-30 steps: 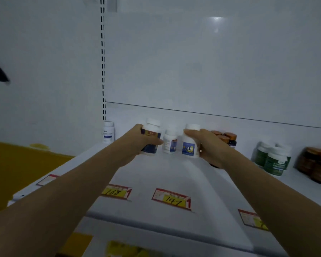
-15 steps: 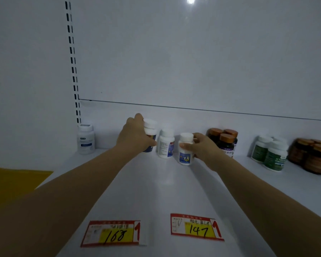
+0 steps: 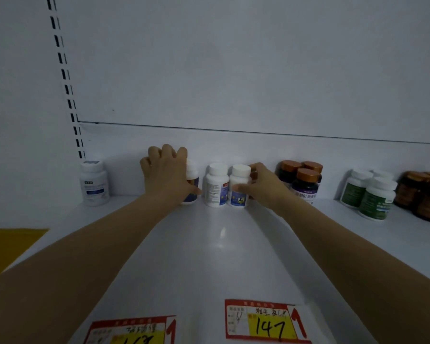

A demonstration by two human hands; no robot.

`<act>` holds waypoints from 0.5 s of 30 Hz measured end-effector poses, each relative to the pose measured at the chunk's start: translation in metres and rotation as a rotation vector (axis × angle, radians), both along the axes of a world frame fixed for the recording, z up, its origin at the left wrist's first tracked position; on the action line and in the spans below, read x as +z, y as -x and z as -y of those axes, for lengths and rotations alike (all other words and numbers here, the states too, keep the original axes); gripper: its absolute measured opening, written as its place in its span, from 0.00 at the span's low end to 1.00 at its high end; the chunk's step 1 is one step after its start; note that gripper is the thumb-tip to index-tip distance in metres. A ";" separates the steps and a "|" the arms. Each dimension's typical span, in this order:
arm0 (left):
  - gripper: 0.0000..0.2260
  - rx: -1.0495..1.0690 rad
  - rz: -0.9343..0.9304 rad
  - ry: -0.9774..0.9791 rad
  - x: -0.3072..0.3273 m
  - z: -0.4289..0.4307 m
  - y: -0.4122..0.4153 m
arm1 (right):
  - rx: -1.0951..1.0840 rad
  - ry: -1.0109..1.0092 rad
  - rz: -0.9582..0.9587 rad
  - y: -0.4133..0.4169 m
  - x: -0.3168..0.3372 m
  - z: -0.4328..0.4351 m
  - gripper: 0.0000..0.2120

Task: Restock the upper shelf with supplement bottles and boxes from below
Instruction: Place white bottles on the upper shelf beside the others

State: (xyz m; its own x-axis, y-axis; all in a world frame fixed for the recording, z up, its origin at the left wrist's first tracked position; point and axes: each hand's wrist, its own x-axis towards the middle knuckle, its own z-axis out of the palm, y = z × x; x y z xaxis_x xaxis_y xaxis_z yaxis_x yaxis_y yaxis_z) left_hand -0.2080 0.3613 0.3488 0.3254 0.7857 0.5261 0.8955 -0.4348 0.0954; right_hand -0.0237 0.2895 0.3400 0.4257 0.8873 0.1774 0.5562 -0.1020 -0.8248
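Note:
On the white upper shelf (image 3: 209, 256), three white supplement bottles with blue labels stand in a row near the back wall. My left hand (image 3: 166, 175) wraps around the leftmost bottle (image 3: 193, 181), hiding most of it. The middle bottle (image 3: 216, 186) stands free. My right hand (image 3: 263, 187) grips the right bottle (image 3: 238, 186) from its right side, thumb across the label. Both bottles rest upright on the shelf.
A lone white bottle (image 3: 94, 182) stands at the far left by the slotted upright. Right of my hands are dark bottles with orange caps (image 3: 304, 182), green-labelled white bottles (image 3: 372, 194) and brown jars (image 3: 425, 197). Price tags (image 3: 266, 321) line the front edge.
Both hands have pushed their bottles further back toward the wall, and the right bottle now stands close beside the middle one. The camera has moved nearer to the shelf.

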 end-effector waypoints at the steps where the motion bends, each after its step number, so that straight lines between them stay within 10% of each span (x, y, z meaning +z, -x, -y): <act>1: 0.35 0.015 -0.019 -0.002 -0.002 -0.001 0.001 | -0.008 0.003 0.056 0.001 0.000 0.000 0.26; 15: 0.36 0.008 -0.020 0.014 -0.012 -0.004 -0.001 | -0.048 -0.036 0.204 0.003 -0.001 -0.005 0.29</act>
